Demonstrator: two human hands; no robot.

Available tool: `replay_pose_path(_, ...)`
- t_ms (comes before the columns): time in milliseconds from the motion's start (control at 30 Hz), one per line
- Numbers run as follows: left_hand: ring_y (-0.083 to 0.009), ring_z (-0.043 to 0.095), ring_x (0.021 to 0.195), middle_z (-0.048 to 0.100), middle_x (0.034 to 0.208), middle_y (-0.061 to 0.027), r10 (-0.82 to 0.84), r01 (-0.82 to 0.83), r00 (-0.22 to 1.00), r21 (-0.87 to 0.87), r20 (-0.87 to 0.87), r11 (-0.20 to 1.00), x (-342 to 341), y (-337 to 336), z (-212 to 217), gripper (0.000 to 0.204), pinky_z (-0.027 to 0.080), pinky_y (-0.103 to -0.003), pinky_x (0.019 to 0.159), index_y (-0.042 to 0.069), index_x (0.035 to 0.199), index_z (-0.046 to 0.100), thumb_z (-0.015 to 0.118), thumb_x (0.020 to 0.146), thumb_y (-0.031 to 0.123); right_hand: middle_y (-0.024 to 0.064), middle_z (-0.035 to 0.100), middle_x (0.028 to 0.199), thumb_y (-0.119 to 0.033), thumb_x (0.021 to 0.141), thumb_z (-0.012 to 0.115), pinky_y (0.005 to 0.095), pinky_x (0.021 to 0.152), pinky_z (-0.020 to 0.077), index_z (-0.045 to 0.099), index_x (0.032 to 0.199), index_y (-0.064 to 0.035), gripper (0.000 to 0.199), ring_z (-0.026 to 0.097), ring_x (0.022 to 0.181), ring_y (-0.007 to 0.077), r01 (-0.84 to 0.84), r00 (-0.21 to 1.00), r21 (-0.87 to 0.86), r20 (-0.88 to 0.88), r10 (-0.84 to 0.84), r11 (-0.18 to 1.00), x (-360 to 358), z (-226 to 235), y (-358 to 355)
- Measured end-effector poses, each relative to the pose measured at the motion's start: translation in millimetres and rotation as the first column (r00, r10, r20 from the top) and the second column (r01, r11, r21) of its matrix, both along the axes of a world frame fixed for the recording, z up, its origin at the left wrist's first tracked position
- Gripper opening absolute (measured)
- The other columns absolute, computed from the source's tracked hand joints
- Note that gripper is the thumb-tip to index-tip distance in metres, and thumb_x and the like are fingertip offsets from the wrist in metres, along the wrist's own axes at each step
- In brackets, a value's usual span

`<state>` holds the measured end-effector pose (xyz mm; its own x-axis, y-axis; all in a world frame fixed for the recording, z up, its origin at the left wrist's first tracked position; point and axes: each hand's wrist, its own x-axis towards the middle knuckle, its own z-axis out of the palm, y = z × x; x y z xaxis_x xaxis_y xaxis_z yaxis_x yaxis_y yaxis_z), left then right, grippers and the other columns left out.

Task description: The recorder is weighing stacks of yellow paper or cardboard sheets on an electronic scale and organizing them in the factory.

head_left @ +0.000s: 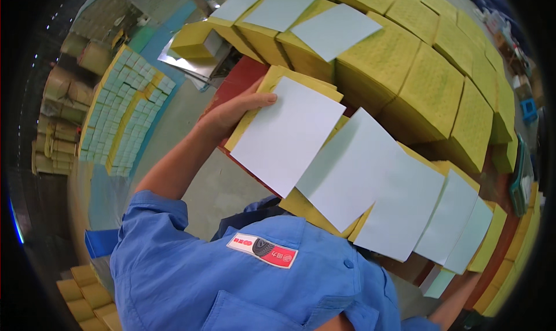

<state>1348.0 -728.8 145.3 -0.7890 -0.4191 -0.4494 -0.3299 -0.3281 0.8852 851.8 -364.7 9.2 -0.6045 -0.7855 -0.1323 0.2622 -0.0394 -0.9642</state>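
My left hand (246,104) grips the left edge of a stack of yellow paper (305,83). Its thumb lies on the white sheet (289,135) that covers most of that stack, and its other fingers are hidden. Alongside to the right, several more white sheets lie overlapping on yellow stacks, among them a tilted sheet (352,171) and a wider sheet (399,206). At the lower right, my right forearm (454,305) reaches to the end of this row, beside a yellow stack (489,238). The fingers of my right hand are hidden there.
Tall blocks of yellow paper (399,64) crowd the far side, some topped by loose white sheets (336,31). A red tabletop (240,79) shows under the row. Left of me stands a pile of small pale-ended bundles (119,111); more yellow blocks (87,293) sit lower left.
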Motion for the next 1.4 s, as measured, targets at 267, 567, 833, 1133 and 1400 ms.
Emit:
replay_pose_path(267, -0.0185, 0.068, 0.085, 0.066, 0.104, -0.0139, 0.226, -0.240, 0.970, 0.194, 0.088, 0.951, 33.6, -18.1, -20.5, 0.058, 0.056, -0.031, 0.074, 0.001, 0.123, 0.056, 0.063, 0.087, 0.046, 0.0053, 0.063, 0.116, -0.034, 0.099, 0.050, 0.0297, 0.091, 0.0453, 0.055, 0.129, -0.0047, 0.042, 0.060, 0.103, 0.0172, 0.023, 1.000, 0.064, -0.016, -0.022, 0.998, 7.8, -7.4, -36.5)
replay_pose_path(567, -0.0202, 0.068, 0.079, 0.066, 0.099, -0.0152, 0.299, -0.302, 0.953, 0.225, 0.050, 0.926, 58.2, -92.9, -21.3, 0.053, 0.058, -0.032, 0.069, 0.002, 0.122, 0.054, 0.062, 0.088, 0.041, 0.0053, 0.063, 0.115, -0.034, 0.099, 0.050, 0.0297, 0.091, 0.0452, 0.056, 0.127, -0.0045, 0.042, 0.060, 0.103, 0.0172, 0.202, 0.976, 0.112, -0.103, -0.191, 0.973, 49.2, 16.0, -65.3)
replay_pose_path(833, -0.0188, 0.067, 0.081, 0.065, 0.098, -0.0104, 0.288, -0.290, 0.957, 0.128, 0.029, 0.949, 78.2, -198.0, -36.3, 0.046, 0.056, -0.030, 0.068, 0.003, 0.120, 0.056, 0.061, 0.089, 0.037, 0.0053, 0.063, 0.114, -0.034, 0.098, 0.051, 0.0298, 0.090, 0.0452, 0.057, 0.126, -0.0044, 0.041, 0.060, 0.102, 0.0172, 0.457, 0.887, 0.117, -0.136, -0.441, 0.882, 97.8, 17.2, -62.0)
replay_pose_path(1133, -0.0238, 0.065, 0.093, 0.063, 0.110, -0.0172, 0.136, -0.112, 0.985, 0.217, -0.101, 0.970, 87.6, -269.8, -39.2, 0.057, 0.056, -0.034, 0.078, -0.001, 0.126, 0.052, 0.056, 0.090, 0.044, 0.0052, 0.064, 0.113, -0.034, 0.098, 0.051, 0.0298, 0.090, 0.0451, 0.057, 0.125, -0.0042, 0.041, 0.060, 0.102, 0.0173, 0.811, 0.579, 0.083, -0.267, -0.771, 0.580, 182.4, 64.8, 37.8)
replay_pose_path(1400, -0.0239, 0.065, 0.094, 0.063, 0.109, -0.0153, 0.081, -0.041, 0.982, 0.226, -0.169, 0.973, 75.7, -267.5, -36.5, 0.060, 0.056, -0.034, 0.079, -0.001, 0.127, 0.051, 0.054, 0.091, 0.047, 0.0052, 0.064, 0.112, -0.033, 0.098, 0.052, 0.0299, 0.090, 0.0451, 0.058, 0.124, -0.0040, 0.040, 0.060, 0.102, 0.0173, 0.872, 0.461, -0.033, -0.285, -0.841, 0.489, 168.3, 81.7, 18.0)
